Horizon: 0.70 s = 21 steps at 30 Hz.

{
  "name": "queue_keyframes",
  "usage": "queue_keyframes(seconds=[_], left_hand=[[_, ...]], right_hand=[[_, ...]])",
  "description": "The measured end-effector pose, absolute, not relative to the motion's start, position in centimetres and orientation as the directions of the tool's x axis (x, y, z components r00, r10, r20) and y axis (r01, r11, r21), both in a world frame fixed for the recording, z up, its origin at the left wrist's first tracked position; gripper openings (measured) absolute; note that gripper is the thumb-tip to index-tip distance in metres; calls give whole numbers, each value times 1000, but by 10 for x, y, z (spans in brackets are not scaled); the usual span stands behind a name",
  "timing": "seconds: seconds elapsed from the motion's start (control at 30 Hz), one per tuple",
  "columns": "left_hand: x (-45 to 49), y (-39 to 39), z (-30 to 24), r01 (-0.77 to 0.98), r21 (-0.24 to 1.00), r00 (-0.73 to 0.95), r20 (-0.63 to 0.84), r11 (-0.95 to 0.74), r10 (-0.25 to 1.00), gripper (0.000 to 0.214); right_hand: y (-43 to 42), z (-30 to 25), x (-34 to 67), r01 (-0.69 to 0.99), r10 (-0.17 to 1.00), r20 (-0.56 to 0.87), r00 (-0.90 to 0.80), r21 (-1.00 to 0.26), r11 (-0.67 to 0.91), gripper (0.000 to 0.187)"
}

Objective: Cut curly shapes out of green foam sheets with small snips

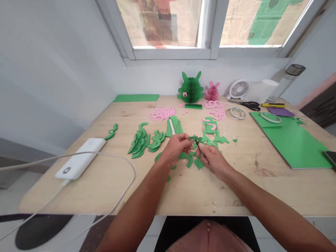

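My left hand (176, 147) pinches a small green paper piece (192, 138) above the middle of the wooden table (183, 189). My right hand (213, 159) is closed on a thin dark tool (197, 143), probably a craft knife, whose tip touches that piece. Green paper scraps (189, 159) lie under and around both hands. A pile of curved green cutouts (144, 141) sits just left of my left hand. A white stick (172, 126) rests on green paper behind the hands.
A white power bank (80, 157) with a cable lies at the left. Pink cutouts (162, 112), a green paper figure (190, 88) and a pink one (212, 91) stand at the back. Tape rolls (237, 112), scissors (249, 105), a fan (238, 89) and green sheets (291, 141) are on the right.
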<state>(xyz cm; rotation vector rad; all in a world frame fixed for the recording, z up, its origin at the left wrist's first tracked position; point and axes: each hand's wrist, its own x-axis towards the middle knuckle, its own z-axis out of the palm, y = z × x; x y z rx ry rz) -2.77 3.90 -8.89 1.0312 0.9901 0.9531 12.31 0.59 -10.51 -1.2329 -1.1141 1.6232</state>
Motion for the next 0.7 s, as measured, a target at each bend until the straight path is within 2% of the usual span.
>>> queue_keyframes(seconds=[0.47,0.7], left_hand=[[-28,39,-89,-103,967,282,-195,232,939,20],[-28,38,-88,-85,975,271,-177,207,946,19]], right_hand=[[7,-104,125,8,959,-204,-199,-978,-207,47],[7,-104,125,-3,956,-216,-199,-975,-221,47]])
